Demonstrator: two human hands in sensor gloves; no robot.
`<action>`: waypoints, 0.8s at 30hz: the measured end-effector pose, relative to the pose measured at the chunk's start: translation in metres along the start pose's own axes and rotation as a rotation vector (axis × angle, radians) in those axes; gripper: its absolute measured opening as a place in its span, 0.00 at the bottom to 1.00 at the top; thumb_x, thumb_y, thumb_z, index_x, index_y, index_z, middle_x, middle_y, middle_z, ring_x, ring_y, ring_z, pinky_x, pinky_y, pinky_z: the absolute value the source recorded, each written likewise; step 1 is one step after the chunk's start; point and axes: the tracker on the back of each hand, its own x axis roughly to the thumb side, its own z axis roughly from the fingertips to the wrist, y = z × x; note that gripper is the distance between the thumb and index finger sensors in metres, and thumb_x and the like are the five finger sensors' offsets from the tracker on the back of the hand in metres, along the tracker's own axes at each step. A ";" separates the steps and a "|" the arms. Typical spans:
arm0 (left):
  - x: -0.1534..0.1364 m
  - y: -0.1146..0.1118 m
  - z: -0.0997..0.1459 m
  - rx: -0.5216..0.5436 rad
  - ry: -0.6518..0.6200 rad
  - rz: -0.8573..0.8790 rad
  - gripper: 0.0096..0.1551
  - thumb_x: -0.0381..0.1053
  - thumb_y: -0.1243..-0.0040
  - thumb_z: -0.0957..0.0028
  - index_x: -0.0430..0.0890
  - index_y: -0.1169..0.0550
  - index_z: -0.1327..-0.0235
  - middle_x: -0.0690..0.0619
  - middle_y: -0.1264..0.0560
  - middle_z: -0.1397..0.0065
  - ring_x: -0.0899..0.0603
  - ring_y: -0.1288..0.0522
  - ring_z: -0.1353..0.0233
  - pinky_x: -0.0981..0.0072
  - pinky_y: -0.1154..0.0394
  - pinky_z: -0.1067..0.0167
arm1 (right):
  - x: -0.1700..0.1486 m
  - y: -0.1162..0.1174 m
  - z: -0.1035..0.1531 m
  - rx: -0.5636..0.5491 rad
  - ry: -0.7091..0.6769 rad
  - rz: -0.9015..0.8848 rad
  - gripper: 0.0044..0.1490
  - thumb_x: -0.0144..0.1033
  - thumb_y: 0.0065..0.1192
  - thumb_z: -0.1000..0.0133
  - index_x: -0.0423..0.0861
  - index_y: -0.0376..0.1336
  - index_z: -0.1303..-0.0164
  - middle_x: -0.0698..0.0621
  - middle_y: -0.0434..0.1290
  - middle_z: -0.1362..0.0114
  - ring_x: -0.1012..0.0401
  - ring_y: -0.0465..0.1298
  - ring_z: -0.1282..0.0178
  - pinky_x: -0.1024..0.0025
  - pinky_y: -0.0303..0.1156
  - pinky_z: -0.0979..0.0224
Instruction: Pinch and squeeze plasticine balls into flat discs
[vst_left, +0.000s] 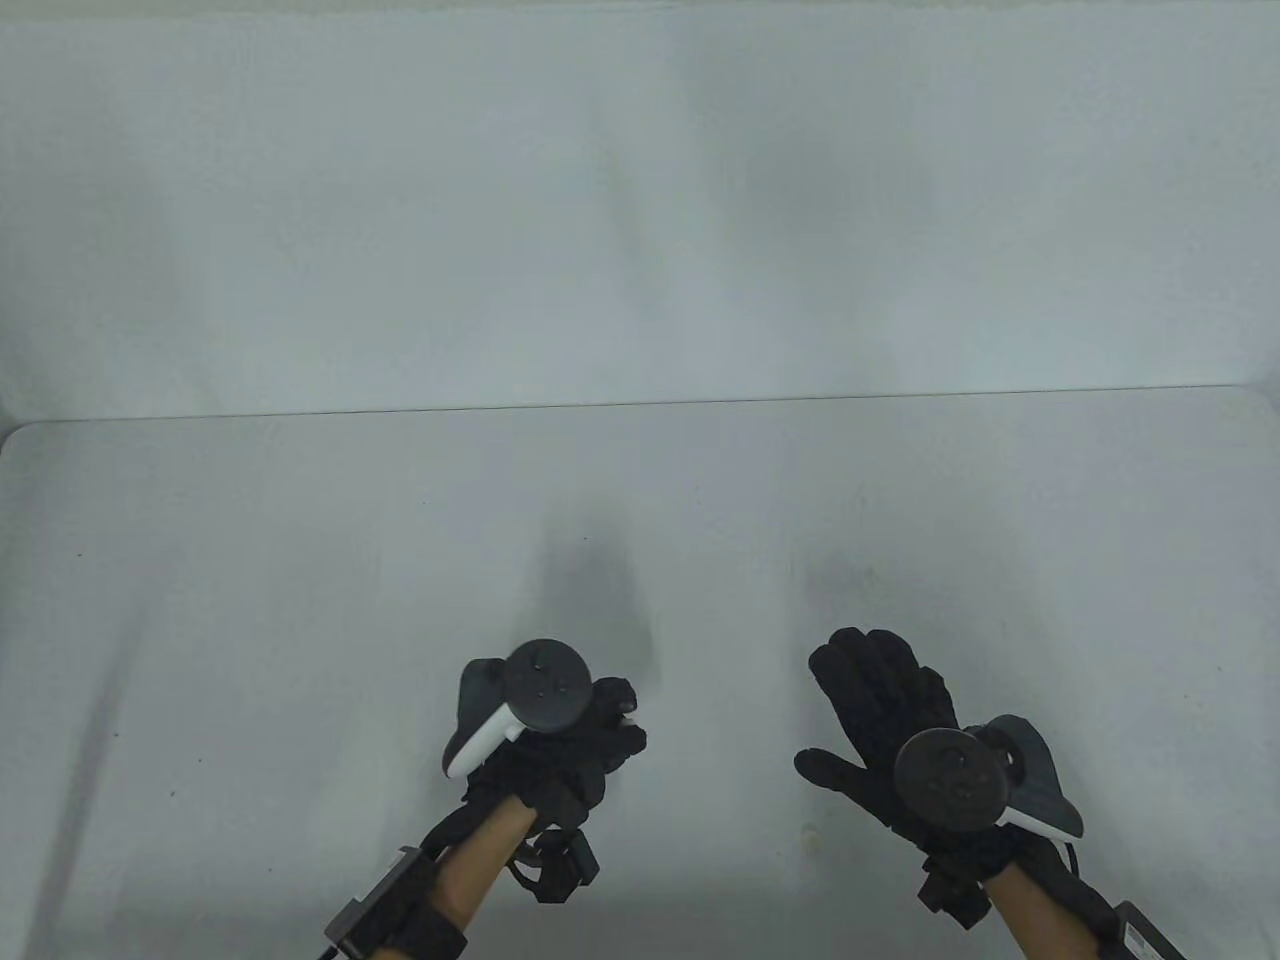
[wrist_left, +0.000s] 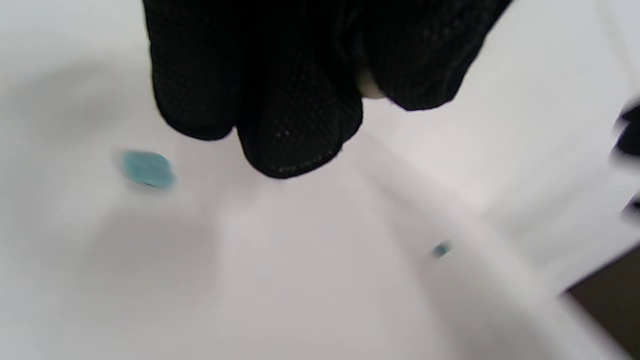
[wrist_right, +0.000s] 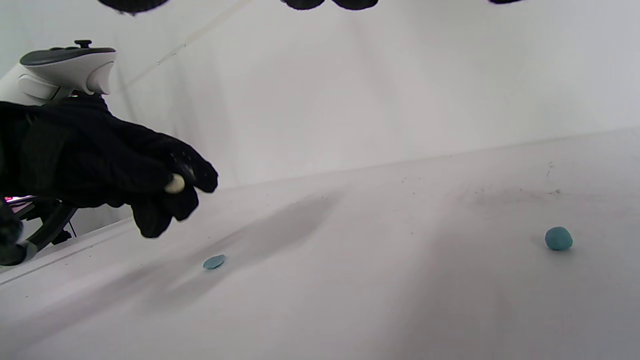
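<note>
L hand (vst_left: 560, 735) pinching white piece (wrist_right: 174, 184), R hand (vst_left: 890, 720) spread

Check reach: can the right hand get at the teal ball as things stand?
Probably yes. The right hand is spread flat and holds nothing, and in the right wrist view the teal plasticine ball sits alone on bare table, nothing beside it.

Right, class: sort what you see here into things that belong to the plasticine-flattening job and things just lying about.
Belongs to the job:
- left hand, pinching a whitish plasticine piece
- right hand, fingers spread
- teal flattened disc
- teal plasticine ball

Just there:
- white table
- hand trackers
- dark specks on the table
</note>
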 end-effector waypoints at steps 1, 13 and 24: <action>-0.004 0.005 0.003 -0.009 -0.010 0.127 0.36 0.47 0.38 0.46 0.33 0.30 0.26 0.42 0.22 0.37 0.44 0.15 0.45 0.51 0.20 0.40 | 0.000 0.000 0.000 0.002 0.001 -0.001 0.55 0.68 0.40 0.40 0.42 0.41 0.12 0.38 0.43 0.09 0.33 0.46 0.13 0.26 0.52 0.24; -0.057 0.012 0.024 0.017 0.018 0.821 0.27 0.48 0.44 0.43 0.35 0.22 0.37 0.38 0.19 0.40 0.41 0.12 0.46 0.51 0.18 0.43 | -0.002 0.000 -0.001 0.009 0.016 -0.009 0.55 0.68 0.40 0.40 0.42 0.41 0.12 0.38 0.44 0.09 0.33 0.47 0.13 0.26 0.53 0.24; -0.065 0.015 0.025 0.101 0.048 0.784 0.24 0.45 0.45 0.44 0.37 0.21 0.39 0.44 0.16 0.44 0.48 0.10 0.50 0.59 0.15 0.44 | -0.002 0.000 -0.001 0.018 0.023 -0.012 0.55 0.68 0.40 0.39 0.42 0.41 0.12 0.38 0.43 0.09 0.33 0.46 0.13 0.26 0.53 0.24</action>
